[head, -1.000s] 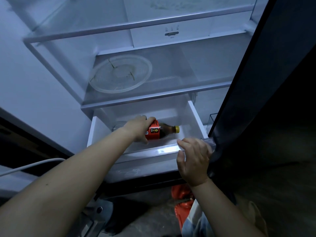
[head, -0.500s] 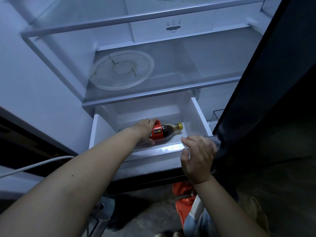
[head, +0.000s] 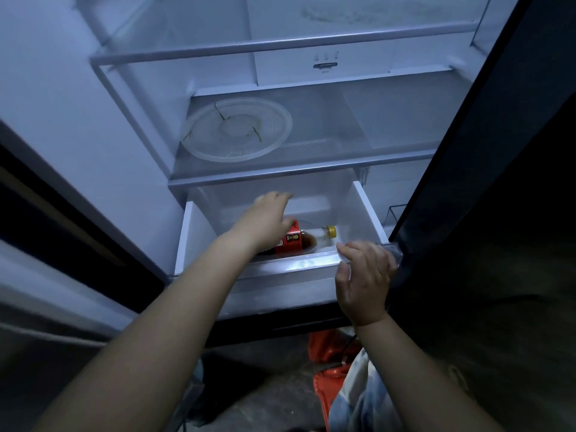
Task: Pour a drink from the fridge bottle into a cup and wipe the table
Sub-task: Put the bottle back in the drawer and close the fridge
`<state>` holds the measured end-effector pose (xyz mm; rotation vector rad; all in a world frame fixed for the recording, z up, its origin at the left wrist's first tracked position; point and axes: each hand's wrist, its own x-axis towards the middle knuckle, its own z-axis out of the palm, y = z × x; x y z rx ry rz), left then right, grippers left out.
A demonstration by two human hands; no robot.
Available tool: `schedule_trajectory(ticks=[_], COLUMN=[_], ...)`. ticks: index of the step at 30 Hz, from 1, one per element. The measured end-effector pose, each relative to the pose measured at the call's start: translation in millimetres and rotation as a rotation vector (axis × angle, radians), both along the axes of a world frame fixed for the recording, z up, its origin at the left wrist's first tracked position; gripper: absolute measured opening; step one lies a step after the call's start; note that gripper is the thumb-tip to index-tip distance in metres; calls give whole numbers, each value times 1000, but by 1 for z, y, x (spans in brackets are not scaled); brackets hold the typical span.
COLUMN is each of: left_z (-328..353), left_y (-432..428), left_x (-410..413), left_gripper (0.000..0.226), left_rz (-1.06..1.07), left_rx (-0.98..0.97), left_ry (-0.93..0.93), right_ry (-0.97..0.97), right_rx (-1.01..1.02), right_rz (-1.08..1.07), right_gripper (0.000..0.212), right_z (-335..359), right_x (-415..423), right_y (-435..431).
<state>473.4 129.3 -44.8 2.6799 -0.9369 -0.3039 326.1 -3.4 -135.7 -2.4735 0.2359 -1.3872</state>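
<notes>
A drink bottle (head: 294, 241) with a red label, dark liquid and a yellow cap lies on its side in the pulled-out white fridge drawer (head: 363, 207), cap pointing right. My left hand (head: 268, 221) hovers blurred over the bottle's base end, fingers spread and lifted off it; only the thumb is near the label. My right hand (head: 363, 275) holds the drawer's front rim at its right end, fingers over the top and thumb below. No cup or cloth is in view.
A clear round plastic lid (head: 237, 129) lies on the glass shelf above the drawer. The dark fridge door (head: 498, 151) stands open on the right. Something red (head: 327, 369) sits on the floor below, beside my clothing.
My left hand, earlier closed around the bottle's labelled body, has opened and lifted off it. The bottle stays lying in the drawer. My right hand keeps hold of the drawer rim.
</notes>
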Motion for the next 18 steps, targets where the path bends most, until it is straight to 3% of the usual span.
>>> schedule_trajectory(ticks=[3,5,12,18], left_z=[12,-3,-65,-82], left_y=[23,38,83,98], left_x=[-54,-88,-129,-131], left_gripper=[44,49,62,62], left_rz=[114,165,177,83], left_rx=[-256,-313,-83,-119], left_ry=[-193,-361,-544,-633], right_ry=[9,23,142,244], right_rx=[18,27,124,-8], right_rz=[17,31,93,179], right_gripper=[35,31,31,52], right_z=[4,4,17,-1], right_x=[-2,-4,-17,-43], right_y=[1,3,14,31])
